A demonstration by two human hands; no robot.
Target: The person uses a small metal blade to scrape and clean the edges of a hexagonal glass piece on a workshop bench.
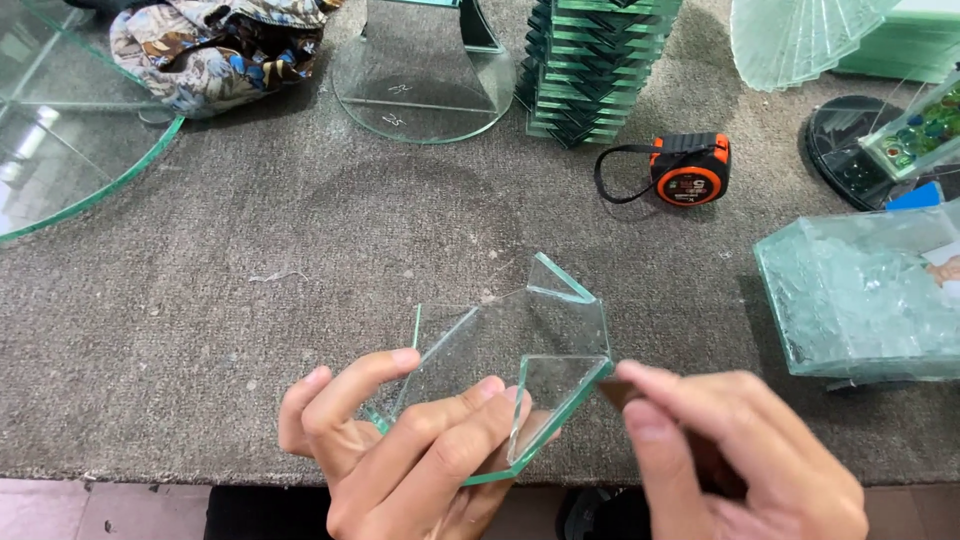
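Note:
My left hand (400, 450) holds a small clear glass piece (520, 345) with green edges above the near edge of the grey felt-covered table (250, 300). The piece is angular, with several straight sides and a pointed far corner. My right hand (740, 450) pinches a small dark brown tool (622, 392), whose tip touches the glass piece's right edge. Most of the tool is hidden by my fingers.
An orange and black tape measure (690, 170) lies at the back right. A stack of green-edged glass squares (590, 65), a round glass base (425, 85), a large round pane (60, 150), patterned cloth (215, 45) and a glass box of shards (865, 295) surround the spot.

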